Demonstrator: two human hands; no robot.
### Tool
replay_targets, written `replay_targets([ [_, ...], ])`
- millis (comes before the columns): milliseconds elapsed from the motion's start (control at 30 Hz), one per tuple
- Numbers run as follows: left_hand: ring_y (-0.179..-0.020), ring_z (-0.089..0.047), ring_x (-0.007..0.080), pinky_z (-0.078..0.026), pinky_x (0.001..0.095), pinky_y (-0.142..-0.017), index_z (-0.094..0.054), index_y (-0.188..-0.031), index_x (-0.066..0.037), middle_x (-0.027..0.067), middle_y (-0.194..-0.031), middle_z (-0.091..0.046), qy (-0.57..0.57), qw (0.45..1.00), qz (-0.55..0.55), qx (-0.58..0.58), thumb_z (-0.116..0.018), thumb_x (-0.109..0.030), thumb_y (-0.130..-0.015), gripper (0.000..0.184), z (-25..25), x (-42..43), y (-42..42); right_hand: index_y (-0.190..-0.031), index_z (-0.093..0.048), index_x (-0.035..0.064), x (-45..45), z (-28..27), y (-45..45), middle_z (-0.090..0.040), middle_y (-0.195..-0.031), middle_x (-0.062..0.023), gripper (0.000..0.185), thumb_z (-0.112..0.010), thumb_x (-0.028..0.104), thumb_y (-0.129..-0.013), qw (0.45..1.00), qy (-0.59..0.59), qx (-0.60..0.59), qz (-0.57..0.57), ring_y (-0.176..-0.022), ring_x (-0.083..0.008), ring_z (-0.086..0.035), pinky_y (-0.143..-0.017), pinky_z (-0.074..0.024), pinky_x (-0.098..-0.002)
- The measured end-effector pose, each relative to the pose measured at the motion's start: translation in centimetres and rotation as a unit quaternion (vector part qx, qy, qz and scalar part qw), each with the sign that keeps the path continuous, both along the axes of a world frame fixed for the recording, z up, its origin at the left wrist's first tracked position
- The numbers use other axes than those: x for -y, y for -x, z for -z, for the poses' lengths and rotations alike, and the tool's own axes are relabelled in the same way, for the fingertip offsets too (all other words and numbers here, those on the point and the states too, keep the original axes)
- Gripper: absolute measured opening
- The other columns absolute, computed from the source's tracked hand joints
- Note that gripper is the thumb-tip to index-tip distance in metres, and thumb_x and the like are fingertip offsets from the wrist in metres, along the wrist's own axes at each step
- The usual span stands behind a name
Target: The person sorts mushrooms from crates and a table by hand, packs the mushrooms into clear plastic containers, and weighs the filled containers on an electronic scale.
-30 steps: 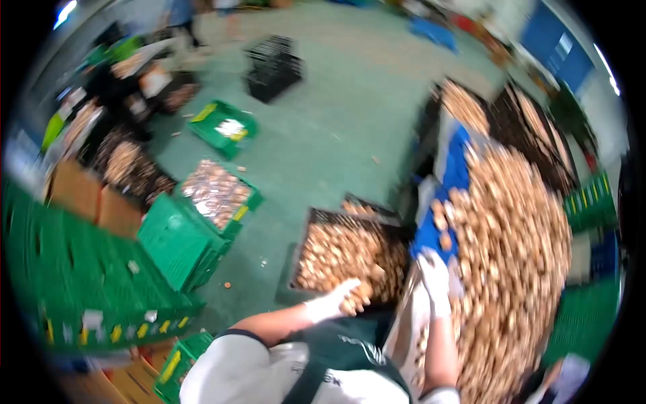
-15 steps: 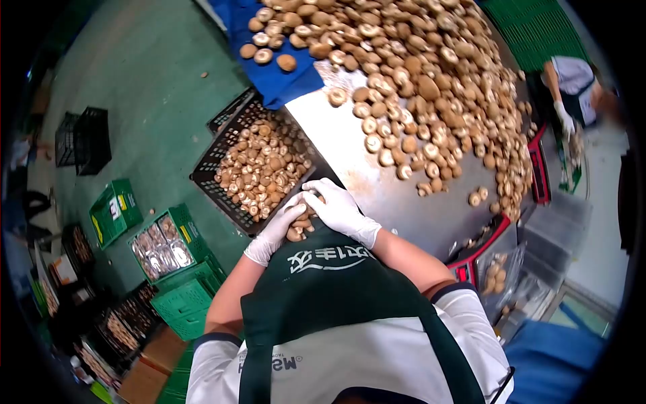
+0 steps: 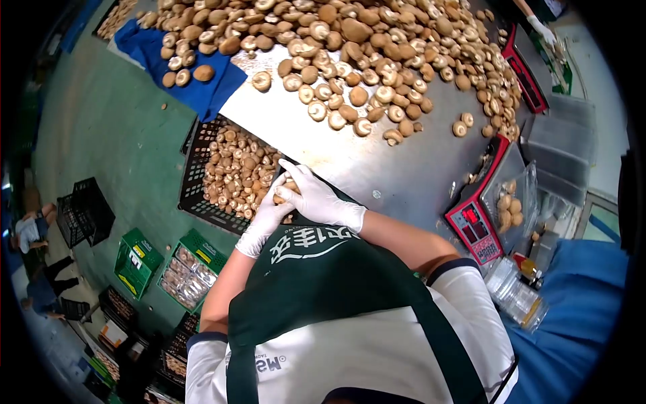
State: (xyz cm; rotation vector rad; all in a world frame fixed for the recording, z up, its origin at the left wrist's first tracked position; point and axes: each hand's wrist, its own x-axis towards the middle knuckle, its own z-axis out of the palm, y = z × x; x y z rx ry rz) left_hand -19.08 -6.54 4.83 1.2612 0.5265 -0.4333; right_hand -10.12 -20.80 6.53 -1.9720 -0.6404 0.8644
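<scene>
My left hand, in a white glove, curls around brown-capped mushrooms at the near right corner of the black crate. From the other side my right hand, gloved too, closes over the same mushrooms, so the two hands cup them together in front of the green apron. The fingers hide most of what is held. Beside my left hand stands the black plastic crate, with many mushrooms inside.
Ahead, a metal table bears a large heap of mushrooms and a blue cloth. A red scale stands at right, near a clear plastic jar. Green crates are on the floor at left. Another person's gloved hand shows far right.
The view has shifted, bringing more of the red scale and a jar into sight. My hands stay together by the crate, and fewer of the held mushrooms show between them.
</scene>
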Motion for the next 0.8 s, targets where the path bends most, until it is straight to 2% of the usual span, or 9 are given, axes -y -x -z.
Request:
replay_targets([
  [33, -0.122, -0.049, 0.0168, -0.039, 0.0292, -0.104, -0.036, -0.147, -0.005, 0.0083, -0.135, -0.051, -0.001, 1.000, 0.003, -0.003, -0.069, -0.011, -0.088, 0.068, 0.4, 0.0, -0.1, -0.148, -0.031, 0.0013, 0.1, -0.7, -0.2, -0.041, -0.138, -0.0283, 0.070, -0.052, 0.045, -0.097, 0.999, 0.002, -0.045, 0.005, -0.128, -0.0415, -0.044, -0.107, -0.0370, -0.0430],
  [67, -0.122, -0.050, 0.0172, -0.039, 0.0289, -0.103, -0.036, -0.147, -0.005, 0.0085, -0.135, -0.052, -0.003, 1.000, 0.007, -0.007, -0.068, -0.011, -0.088, 0.068, 0.7, 0.1, -0.1, -0.148, -0.031, 0.0010, 0.3, -0.2, -0.1, -0.041, -0.139, -0.0282, 0.071, -0.054, 0.043, -0.096, 1.000, 0.001, -0.030, 0.007, -0.129, -0.0415, -0.043, -0.108, -0.0364, -0.0433],
  [267, -0.126, -0.047, 0.0177, -0.037, 0.0306, -0.107, -0.039, -0.145, -0.004, 0.0091, -0.139, -0.049, 0.001, 1.000, -0.004, -0.021, -0.065, -0.016, -0.090, 0.061, -0.6, 0.7, -0.9, -0.144, -0.036, -0.0016, 0.9, 0.3, -0.7, -0.046, -0.137, -0.0267, 0.066, -0.054, 0.041, -0.096, 0.999, -0.035, -0.010, 0.037, -0.128, -0.0407, -0.044, -0.108, -0.0355, -0.0430],
  [367, -0.131, -0.043, 0.0198, -0.034, 0.0322, -0.110, -0.040, -0.145, -0.002, 0.0100, -0.144, -0.045, 0.016, 0.999, -0.012, 0.037, -0.061, -0.014, -0.091, 0.059, 1.5, 0.7, -0.3, -0.138, -0.044, -0.0028, 1.7, 0.7, -0.9, -0.053, -0.131, -0.0250, 0.057, -0.053, 0.035, -0.097, 0.994, -0.072, -0.007, 0.076, -0.125, -0.0390, -0.047, -0.107, -0.0366, -0.0425],
  [500, -0.122, -0.053, 0.0202, -0.045, 0.0318, -0.101, -0.034, -0.148, -0.002, 0.0136, -0.141, -0.048, 0.043, 0.995, -0.030, 0.079, -0.063, -0.028, -0.089, 0.070, 1.4, 1.1, -0.7, -0.129, -0.055, 0.0021, 3.3, -0.6, -1.6, -0.058, -0.126, -0.0220, 0.043, -0.055, 0.027, -0.094, 0.992, -0.074, 0.018, 0.100, -0.117, -0.0370, -0.054, -0.102, -0.0415, -0.0426],
  [533, -0.115, -0.058, 0.0201, -0.050, 0.0305, -0.094, -0.034, -0.148, -0.003, 0.0149, -0.135, -0.053, 0.032, 0.998, -0.015, 0.048, -0.063, -0.031, -0.089, 0.071, 0.9, 0.8, -0.8, -0.125, -0.057, 0.0018, 4.1, -0.7, -2.2, -0.063, -0.118, -0.0168, 0.036, -0.053, 0.024, -0.097, 0.992, -0.055, 0.040, 0.105, -0.107, -0.0288, -0.061, -0.094, -0.0468, -0.0363],
  [667, -0.107, -0.062, 0.0218, -0.056, 0.0288, -0.083, -0.034, -0.147, -0.007, 0.0162, -0.127, -0.057, 0.075, 0.992, -0.069, 0.078, -0.061, -0.042, -0.090, 0.072, 1.2, 1.2, -1.0, -0.110, -0.063, 0.0038, 10.1, 0.2, -5.1, -0.062, -0.099, -0.0058, 0.017, -0.057, 0.010, -0.094, 0.921, -0.117, 0.012, 0.372, -0.081, -0.0119, -0.057, -0.075, -0.0473, -0.0240],
  [733, -0.103, -0.062, 0.0214, -0.056, 0.0273, -0.080, -0.032, -0.148, -0.007, 0.0156, -0.127, -0.056, 0.122, 0.988, -0.079, 0.050, -0.060, -0.044, -0.090, 0.073, 0.7, 0.8, -1.2, -0.109, -0.062, 0.0058, 14.2, 0.5, -7.9, -0.059, -0.097, -0.0078, 0.025, -0.061, 0.001, -0.085, 0.879, -0.060, 0.207, 0.425, -0.081, -0.0172, -0.058, -0.077, -0.0498, -0.0297],
  [800, -0.096, -0.063, 0.0195, -0.057, 0.0258, -0.070, -0.031, -0.148, -0.008, 0.0145, -0.127, -0.055, 0.146, 0.984, -0.087, 0.054, -0.060, -0.044, -0.091, 0.074, 0.7, 0.9, -1.6, -0.111, -0.061, 0.0042, 17.2, 1.6, -10.2, -0.057, -0.104, -0.0103, 0.026, -0.061, 0.001, -0.085, 0.853, -0.018, 0.218, 0.474, -0.088, -0.0207, -0.058, -0.080, -0.0492, -0.0314],
])
